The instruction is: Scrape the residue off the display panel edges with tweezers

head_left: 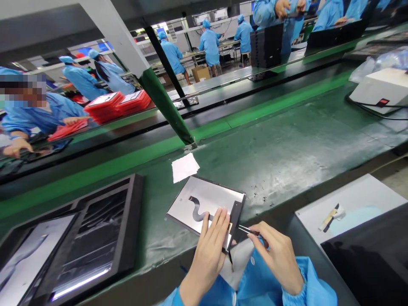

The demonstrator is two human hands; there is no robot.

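Observation:
A tablet display panel (204, 191) lies with its silvery back up near the bench's front edge. A grey curved flex cable (196, 211) runs across that back. My left hand (210, 246) rests its fingers flat on the panel's near part, and what looks like its thumb tip shows at the right edge, so it steadies the panel. In my right hand (274, 250) is a pair of tweezers (245, 230), pinched between thumb and fingers. The tweezers' tips are close to the panel's dark right-hand border; whether they touch it I cannot tell.
White paper sheets (185, 167) lie behind the panel. At left, a black foam tray (137, 212) holds more display panels. A white board (314, 212) with a small tool is at right. A white box-shaped device (382, 89) stands far right. Co-workers sit across the line beside red stacks (105, 108).

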